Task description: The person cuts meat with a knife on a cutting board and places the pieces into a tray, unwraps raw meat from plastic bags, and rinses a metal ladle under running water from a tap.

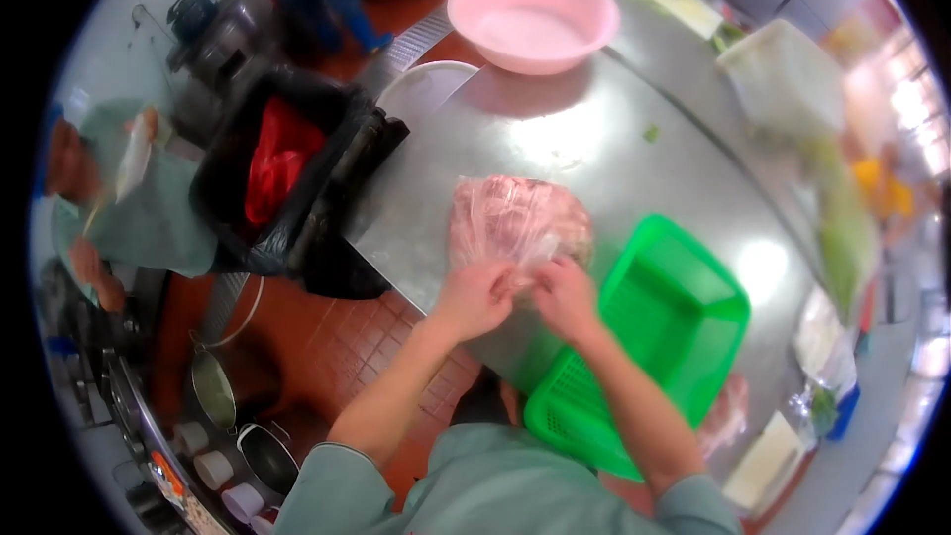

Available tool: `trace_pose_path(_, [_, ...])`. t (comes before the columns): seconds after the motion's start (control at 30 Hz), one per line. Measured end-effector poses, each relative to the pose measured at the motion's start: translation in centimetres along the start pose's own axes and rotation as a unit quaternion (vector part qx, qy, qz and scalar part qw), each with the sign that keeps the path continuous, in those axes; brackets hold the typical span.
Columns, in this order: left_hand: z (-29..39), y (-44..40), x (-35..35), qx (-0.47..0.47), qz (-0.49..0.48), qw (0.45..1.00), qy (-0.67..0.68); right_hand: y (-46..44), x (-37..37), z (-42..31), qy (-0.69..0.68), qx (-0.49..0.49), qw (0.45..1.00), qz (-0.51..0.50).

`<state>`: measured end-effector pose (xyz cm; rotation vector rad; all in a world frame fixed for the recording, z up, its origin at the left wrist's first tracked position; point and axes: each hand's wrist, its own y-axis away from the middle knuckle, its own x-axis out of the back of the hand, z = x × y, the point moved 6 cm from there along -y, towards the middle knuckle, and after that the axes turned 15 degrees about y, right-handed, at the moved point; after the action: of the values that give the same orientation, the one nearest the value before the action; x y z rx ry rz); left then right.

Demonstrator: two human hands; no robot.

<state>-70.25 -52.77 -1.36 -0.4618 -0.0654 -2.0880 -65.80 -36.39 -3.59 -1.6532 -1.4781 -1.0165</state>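
Note:
A clear plastic bag [510, 218] full of pink raw meat lies on the steel table [426, 168]. Both my hands are at the bag's gathered near end. My left hand [480, 297] is closed on the plastic, and my right hand [565, 299] pinches it just beside, the fingertips nearly touching. Under and beside my right forearm is a green plastic basket [684, 307], with nothing seen inside it.
A pink basin [533, 20] stands at the table's far edge. Left of the table is a black-lined bin [238, 168] with red plastic inside. A person in green [149, 198] stands at left, another [322, 0] farther back. Pots [213, 386] sit lower left.

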Motion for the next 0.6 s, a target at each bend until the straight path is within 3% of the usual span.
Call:
trace_pose_path(0.07, [-1.6,0.0,1.7,0.034,0.018,0.999,-0.006,0.2,0.3,2.2,0.042,-0.023,0.999,0.021])
trace_pose_path(0.13, [-4.3,0.0,3.3,0.051,0.047,0.998,0.001,0.4,0.7,4.6,-0.047,-0.081,0.995,0.039])
trace_pose_path(0.27, [-6.9,-0.6,5.3,0.090,0.067,0.978,0.175,1.3,0.1,5.9,-0.210,-0.154,0.963,0.065])
trace_pose_path(0.33, [-6.7,-0.9,6.0,0.079,0.100,0.969,0.211,2.1,0.4,5.5,-0.298,-0.219,0.929,-0.027])
trace_pose_path(0.37, [-7.4,-1.0,6.7,0.119,0.124,0.951,0.259,2.5,0.2,5.2,-0.340,-0.250,0.904,-0.073])
trace_pose_path(0.47, [-9.0,-1.7,9.4,0.219,0.180,0.890,0.356,3.4,0.4,5.5,-0.411,-0.194,0.889,-0.058])
trace_pose_path(0.57, [-9.9,-2.4,8.6,0.194,0.165,0.783,0.567,4.2,1.4,5.1,-0.428,-0.184,0.884,-0.046])
trace_pose_path(0.6, [-9.5,-2.7,8.5,0.189,0.164,0.781,0.573,4.4,1.8,5.1,-0.415,-0.178,0.892,-0.033])
